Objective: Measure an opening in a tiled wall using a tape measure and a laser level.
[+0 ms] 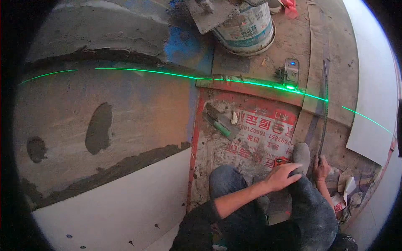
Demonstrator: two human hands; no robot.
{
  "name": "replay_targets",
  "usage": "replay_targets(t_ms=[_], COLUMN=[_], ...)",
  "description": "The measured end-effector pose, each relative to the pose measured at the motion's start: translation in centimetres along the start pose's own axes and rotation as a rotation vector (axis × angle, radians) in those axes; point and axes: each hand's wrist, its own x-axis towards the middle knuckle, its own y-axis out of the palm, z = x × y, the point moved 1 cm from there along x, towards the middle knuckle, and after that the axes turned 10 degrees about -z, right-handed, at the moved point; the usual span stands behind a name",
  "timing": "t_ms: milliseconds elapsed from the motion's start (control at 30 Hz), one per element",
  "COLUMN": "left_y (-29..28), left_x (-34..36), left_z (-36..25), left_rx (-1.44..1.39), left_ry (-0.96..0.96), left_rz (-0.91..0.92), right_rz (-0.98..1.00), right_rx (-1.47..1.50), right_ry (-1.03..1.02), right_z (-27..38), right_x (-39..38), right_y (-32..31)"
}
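My right hand (322,169) is closed around the near end of a long, thin, dark rod (325,113) that looks ribbed. The rod points away from me over the brown floor covering, and its far part crosses the green laser line. My left hand (281,176) lies on my bent right leg, fingers stretched out and holding nothing. Beyond my hands a small laser level (291,74) stands on the floor, glowing green at its base. A trowel with a green handle (222,129) lies on the red and white printed sheet (264,129) to the left.
A mortar-stained bucket (247,31) stands at the back with a flat trowel (209,14) on top. White tiles (121,201) cover the lower left, below rough grey mortar (104,37). Another white panel (372,83) runs along the right. Crumpled wrappers (347,198) lie beside my right arm.
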Motion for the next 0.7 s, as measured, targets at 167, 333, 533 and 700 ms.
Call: replay_targets(t_ms=[167, 333, 533, 700], left_y=[-4.1, -3.9, -3.8, -2.8], left_x=[-3.3, -0.7, -1.1, -1.6], left_z=[2.7, 2.6, 1.9, 2.2], left_rx=[0.105, -0.19, -0.134, -0.115], left_ry=[-0.127, -0.165, -0.049, -0.102], left_rz=[-0.204, -0.258, -0.332, -0.19], right_rz=[0.01, 0.052, 0.026, 0.048], right_rx=[0.052, 0.051, 0.035, 0.054], right_ry=[0.011, 0.043, 0.034, 0.05], right_z=[2.5, 1.7, 2.0, 2.3], right_x=[-0.2, -0.7, -0.2, -0.2], right_y=[1.1, 1.0, 1.0, 0.3])
